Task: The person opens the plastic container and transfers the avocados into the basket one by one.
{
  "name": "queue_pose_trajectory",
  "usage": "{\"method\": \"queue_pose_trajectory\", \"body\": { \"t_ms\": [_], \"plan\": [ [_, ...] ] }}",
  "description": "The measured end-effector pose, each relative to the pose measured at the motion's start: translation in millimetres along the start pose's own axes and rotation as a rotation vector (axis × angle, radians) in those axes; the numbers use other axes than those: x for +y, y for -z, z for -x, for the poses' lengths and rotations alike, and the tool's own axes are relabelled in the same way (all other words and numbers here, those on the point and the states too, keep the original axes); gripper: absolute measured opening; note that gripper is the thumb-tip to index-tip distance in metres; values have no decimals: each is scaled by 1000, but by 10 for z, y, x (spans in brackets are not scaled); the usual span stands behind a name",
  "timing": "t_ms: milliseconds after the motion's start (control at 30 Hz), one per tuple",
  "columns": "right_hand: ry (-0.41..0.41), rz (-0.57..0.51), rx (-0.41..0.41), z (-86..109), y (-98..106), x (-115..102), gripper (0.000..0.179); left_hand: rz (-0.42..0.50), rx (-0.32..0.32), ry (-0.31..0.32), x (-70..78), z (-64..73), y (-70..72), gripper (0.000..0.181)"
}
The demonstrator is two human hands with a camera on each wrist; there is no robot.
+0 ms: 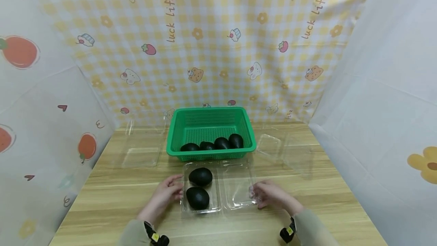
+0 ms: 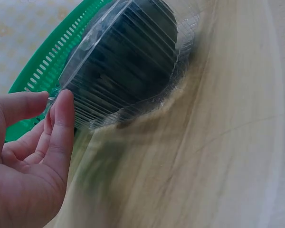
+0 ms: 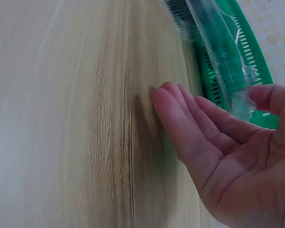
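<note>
A clear plastic clamshell box [image 1: 214, 196] lies unfolded on the table, its lid [image 1: 237, 185] on the right. Two dark avocados [image 1: 200, 177] sit one behind the other in the left half. My left hand [image 1: 168, 191] pinches the rim at the left side between thumb and fingers, as the left wrist view shows. At the lid's right edge is my right hand [image 1: 269, 194]. In the right wrist view its thumb [image 3: 270, 97] touches the lid's edge, while its other fingers [image 3: 173, 111] extend loosely, spread away from the thumb.
Just behind the box stands a green plastic basket [image 1: 211, 155] with several avocados [image 1: 222, 143] along its near side. Clear plastic boxes lie farther back on both sides, one on the left [image 1: 141, 157] and others on the right [image 1: 297, 155]. Patterned cloth [image 1: 218, 49] hangs behind the table.
</note>
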State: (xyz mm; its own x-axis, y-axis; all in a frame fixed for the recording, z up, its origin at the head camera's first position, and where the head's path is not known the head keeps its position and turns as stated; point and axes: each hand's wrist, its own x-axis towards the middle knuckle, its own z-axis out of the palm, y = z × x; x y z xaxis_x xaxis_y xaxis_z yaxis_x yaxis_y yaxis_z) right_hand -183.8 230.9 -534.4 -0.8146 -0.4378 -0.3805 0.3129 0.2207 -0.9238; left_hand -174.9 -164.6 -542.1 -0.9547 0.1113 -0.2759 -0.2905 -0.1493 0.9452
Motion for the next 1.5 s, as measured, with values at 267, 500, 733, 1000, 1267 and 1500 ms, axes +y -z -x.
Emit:
{"method": "queue_pose_trajectory", "body": {
  "t_ms": [267,500,733,1000,1267,1500],
  "plan": [
    [26,217,45,-59,-31,-28,30,-8,29,-4,34,-87,11,50],
    [69,470,121,-72,-71,-89,25,1,27,-10,47,-113,14,48],
    [39,746,182,-96,-115,-108,21,-4,37,-2,41,-122,13,47],
    [20,892,196,-117,-147,-148,26,-21,28,-7,56,-128,14,47],
    [41,1010,201,-173,-134,-115,29,-27,22,-11,74,-120,13,47],
    [79,1026,185,-151,-124,-152,28,-28,28,-9,66,-125,12,47]
  ]
}}
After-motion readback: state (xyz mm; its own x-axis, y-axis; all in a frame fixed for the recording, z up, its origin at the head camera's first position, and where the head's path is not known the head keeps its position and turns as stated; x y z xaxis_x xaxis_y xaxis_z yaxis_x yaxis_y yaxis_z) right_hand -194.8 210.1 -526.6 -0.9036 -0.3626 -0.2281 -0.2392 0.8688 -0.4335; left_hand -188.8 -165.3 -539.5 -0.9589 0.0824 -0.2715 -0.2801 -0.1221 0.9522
